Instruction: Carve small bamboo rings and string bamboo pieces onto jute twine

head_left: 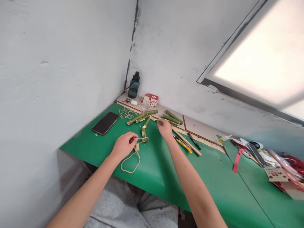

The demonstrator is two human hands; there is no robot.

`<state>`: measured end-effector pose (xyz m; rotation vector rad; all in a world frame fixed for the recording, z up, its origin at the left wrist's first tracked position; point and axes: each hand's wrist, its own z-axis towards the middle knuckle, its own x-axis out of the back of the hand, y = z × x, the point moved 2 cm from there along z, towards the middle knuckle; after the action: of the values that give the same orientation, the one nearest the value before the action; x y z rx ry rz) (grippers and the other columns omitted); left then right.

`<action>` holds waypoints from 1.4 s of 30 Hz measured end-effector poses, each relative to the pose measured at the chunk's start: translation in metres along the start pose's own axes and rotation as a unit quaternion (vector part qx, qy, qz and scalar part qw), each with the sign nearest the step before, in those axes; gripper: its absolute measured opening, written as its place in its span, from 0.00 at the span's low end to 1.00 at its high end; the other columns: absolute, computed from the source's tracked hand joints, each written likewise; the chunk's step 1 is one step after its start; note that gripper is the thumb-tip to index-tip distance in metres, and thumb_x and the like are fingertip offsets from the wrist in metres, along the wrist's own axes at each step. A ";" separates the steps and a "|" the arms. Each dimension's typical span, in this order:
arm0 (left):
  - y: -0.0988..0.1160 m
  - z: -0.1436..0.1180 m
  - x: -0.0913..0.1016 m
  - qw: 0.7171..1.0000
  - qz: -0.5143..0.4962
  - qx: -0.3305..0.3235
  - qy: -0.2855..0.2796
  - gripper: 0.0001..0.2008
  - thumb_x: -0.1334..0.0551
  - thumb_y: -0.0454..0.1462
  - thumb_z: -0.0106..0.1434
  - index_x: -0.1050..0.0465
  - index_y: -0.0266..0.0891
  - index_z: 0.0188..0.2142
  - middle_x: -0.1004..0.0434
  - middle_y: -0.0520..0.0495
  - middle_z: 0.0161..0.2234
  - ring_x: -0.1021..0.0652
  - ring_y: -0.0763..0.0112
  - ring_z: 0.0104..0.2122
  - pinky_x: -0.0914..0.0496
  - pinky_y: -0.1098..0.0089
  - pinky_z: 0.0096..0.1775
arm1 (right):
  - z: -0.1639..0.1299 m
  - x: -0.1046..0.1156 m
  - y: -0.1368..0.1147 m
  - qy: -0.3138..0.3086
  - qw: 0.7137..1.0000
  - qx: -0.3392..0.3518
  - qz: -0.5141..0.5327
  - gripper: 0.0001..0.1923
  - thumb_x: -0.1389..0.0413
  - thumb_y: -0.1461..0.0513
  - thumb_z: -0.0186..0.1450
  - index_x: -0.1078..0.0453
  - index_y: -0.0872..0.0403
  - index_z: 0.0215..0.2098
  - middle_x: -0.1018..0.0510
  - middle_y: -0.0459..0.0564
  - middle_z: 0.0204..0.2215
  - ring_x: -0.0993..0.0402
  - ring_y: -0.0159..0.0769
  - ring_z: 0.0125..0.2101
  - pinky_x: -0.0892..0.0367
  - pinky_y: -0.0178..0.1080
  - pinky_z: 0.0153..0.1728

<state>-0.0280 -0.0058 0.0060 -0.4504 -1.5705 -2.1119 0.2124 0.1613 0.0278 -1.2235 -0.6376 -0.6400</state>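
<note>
The left hand (123,145) is curled on the green table (213,177), and its fingertips pinch a thin tan string (130,161) close to a small green stick (145,139). The string drops from the hand and makes a loop on the table just in front of it. The right hand (164,128) reaches further out, with its fingers bent down on a thin stick next to a bunch of green bamboo sticks (142,116); I cannot tell if it is gripping that stick or only pressing on it. One short bamboo stick (144,125) lies between the two hands. More bamboo pieces (172,117) lie just behind the right hand. A dark phone (105,123) lies flat, off to the left of the sticks, and a loose pile of string (125,112) sits beside it. To the right of the right hand lie a long wooden stick (187,142), a yellow cutter (184,145) and a black pen (194,141), all close together. In the corner by the wall stand a dark bottle (134,85) and a small red and white box (151,99). Far to the right is a messy heap of red and pink things (273,161).
</note>
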 end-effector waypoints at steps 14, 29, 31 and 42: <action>-0.002 0.001 0.000 0.998 -0.062 0.029 0.004 0.10 0.43 0.39 0.73 0.22 0.44 0.45 0.19 0.50 0.38 0.23 0.68 0.34 0.31 0.67 0.38 | 0.029 0.009 -0.029 -0.033 0.972 0.144 -0.184 0.14 0.47 0.65 0.71 0.22 0.56 0.49 0.18 0.63 0.51 0.30 0.56 0.56 0.39 0.53 0.57; 0.001 -0.004 0.012 0.977 -0.076 -0.013 0.196 0.10 0.40 0.44 0.73 0.25 0.41 0.42 0.31 0.50 0.34 0.29 0.69 0.32 0.33 0.69 0.36 | -0.098 0.026 0.027 0.119 0.990 0.065 0.048 0.16 0.45 0.52 0.69 0.24 0.53 0.46 0.17 0.57 0.43 0.23 0.47 0.45 0.28 0.52 0.51; 0.004 -0.003 0.010 0.982 -0.061 -0.023 0.177 0.11 0.41 0.45 0.74 0.26 0.41 0.42 0.29 0.49 0.35 0.28 0.69 0.33 0.34 0.69 0.36 | -0.098 0.025 0.027 0.107 0.990 0.063 0.064 0.15 0.44 0.52 0.67 0.23 0.52 0.44 0.17 0.56 0.42 0.23 0.47 0.43 0.28 0.50 0.49; 0.003 -0.007 -0.001 0.999 0.033 0.003 0.030 0.16 0.47 0.50 0.76 0.32 0.44 0.39 0.36 0.57 0.22 0.33 0.70 0.22 0.44 0.70 0.29 | -0.099 0.025 0.027 0.048 0.991 0.055 0.109 0.14 0.43 0.52 0.65 0.23 0.50 0.42 0.17 0.53 0.39 0.24 0.47 0.43 0.30 0.49 0.47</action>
<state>-0.0249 -0.0130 0.0061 -0.4278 -1.5075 -2.0528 0.2592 0.0684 0.0077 -1.1342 -0.4457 -0.4703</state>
